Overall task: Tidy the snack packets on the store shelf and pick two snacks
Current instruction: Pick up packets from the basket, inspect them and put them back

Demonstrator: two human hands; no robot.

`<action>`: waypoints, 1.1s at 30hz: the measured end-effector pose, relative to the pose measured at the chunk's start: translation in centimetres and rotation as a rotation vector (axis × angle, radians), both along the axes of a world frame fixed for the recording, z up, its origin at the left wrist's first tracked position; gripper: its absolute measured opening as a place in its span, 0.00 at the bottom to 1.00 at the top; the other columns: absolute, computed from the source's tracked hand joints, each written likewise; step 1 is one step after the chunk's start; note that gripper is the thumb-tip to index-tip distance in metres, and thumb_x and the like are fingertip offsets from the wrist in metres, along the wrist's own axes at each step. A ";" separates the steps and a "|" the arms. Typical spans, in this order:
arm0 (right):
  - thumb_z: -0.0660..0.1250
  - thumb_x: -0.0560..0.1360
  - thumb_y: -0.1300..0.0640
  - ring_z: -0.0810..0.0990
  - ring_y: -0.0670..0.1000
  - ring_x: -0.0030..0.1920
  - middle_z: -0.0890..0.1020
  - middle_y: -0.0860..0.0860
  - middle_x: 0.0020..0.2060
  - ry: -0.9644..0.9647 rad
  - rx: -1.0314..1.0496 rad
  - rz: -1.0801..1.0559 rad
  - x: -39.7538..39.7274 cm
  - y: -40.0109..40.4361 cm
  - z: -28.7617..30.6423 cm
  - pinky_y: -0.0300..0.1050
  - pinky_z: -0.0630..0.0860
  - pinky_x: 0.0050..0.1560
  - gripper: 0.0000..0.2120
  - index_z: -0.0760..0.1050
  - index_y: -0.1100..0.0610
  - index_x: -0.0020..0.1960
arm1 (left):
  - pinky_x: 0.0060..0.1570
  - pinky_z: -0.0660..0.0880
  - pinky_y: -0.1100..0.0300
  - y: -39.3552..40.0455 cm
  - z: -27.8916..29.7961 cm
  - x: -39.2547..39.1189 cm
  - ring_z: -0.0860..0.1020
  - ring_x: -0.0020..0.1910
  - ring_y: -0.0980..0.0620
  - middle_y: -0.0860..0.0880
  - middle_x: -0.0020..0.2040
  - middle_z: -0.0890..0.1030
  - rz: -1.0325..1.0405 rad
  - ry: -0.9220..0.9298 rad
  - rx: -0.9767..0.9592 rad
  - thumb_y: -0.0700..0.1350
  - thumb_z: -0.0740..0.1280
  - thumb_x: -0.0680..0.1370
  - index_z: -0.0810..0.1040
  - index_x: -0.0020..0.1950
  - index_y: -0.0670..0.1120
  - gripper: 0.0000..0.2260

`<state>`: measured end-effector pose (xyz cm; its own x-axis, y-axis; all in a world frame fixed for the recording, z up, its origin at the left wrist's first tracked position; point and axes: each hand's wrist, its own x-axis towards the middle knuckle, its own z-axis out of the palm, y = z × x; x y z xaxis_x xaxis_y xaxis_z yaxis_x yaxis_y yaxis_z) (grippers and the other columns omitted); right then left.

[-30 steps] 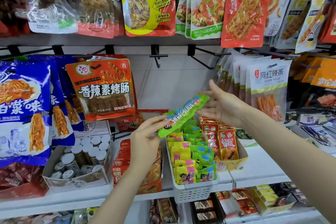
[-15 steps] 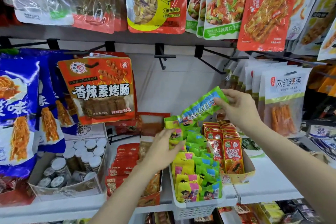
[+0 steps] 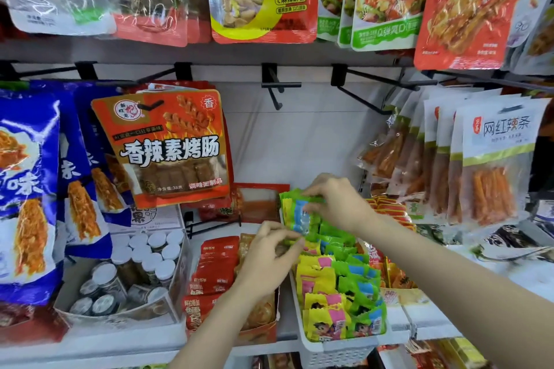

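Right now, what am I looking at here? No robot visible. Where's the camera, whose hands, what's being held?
There is no robot: a person works with bare hands, and the single picture comes from a wide-angle camera worn on the head, looking forward and down at a store shelf.

The left hand and the right hand meet over a white basket packed with small green and yellow snack packets. Together they pinch a green and blue packet at the back end of the basket, the right hand from above and the left at its lower edge.

Left of the basket stand red packets in a carton, and further left a box of white-capped jars. Larger bags hang on hooks above, among them an orange sausage-snack bag.
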<state>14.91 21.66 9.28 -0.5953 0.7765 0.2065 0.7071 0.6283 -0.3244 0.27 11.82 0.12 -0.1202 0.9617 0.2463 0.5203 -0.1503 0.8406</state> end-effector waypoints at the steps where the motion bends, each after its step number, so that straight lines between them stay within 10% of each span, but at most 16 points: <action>1: 0.74 0.73 0.54 0.79 0.54 0.58 0.82 0.55 0.57 -0.085 -0.035 -0.005 -0.6 0.0 -0.7 0.38 0.69 0.60 0.17 0.81 0.55 0.61 | 0.51 0.70 0.75 0.0 -0.1 -0.2 0.76 0.52 0.64 0.50 0.58 0.72 -0.004 -0.008 0.002 0.48 0.69 0.79 0.84 0.55 0.46 0.09; 10: 0.76 0.72 0.51 0.82 0.42 0.42 0.87 0.49 0.41 0.002 -0.203 -0.038 -0.4 1.4 -1.3 0.32 0.76 0.47 0.07 0.86 0.53 0.46 | 0.60 0.69 0.62 1.0 -0.2 -1.0 0.72 0.65 0.61 0.58 0.69 0.70 -0.088 0.110 0.037 0.51 0.67 0.80 0.81 0.54 0.50 0.08; 23: 0.73 0.73 0.53 0.76 0.55 0.58 0.78 0.52 0.56 -0.152 0.038 -0.088 -1.2 1.3 -3.3 0.48 0.73 0.59 0.07 0.83 0.52 0.51 | 0.59 0.69 0.69 0.4 -1.1 -1.3 0.74 0.58 0.63 0.59 0.58 0.77 -0.107 0.140 0.048 0.53 0.67 0.80 0.79 0.61 0.51 0.12; 30: 0.69 0.77 0.59 0.82 0.51 0.35 0.83 0.48 0.37 0.482 -0.026 -0.129 2.4 0.6 1.6 0.40 0.76 0.35 0.08 0.72 0.52 0.42 | 0.58 0.73 0.58 -0.2 -0.1 -1.0 0.77 0.56 0.53 0.50 0.58 0.80 -0.069 0.036 -0.099 0.55 0.66 0.80 0.76 0.61 0.57 0.11; 33: 0.69 0.77 0.62 0.83 0.51 0.39 0.82 0.54 0.43 0.785 -0.134 -0.172 3.6 -0.3 4.9 0.46 0.84 0.38 0.09 0.74 0.51 0.42 | 0.55 0.71 0.73 -0.5 1.0 -0.2 0.76 0.60 0.55 0.49 0.63 0.78 -0.057 -0.219 -0.190 0.47 0.67 0.80 0.69 0.68 0.51 0.17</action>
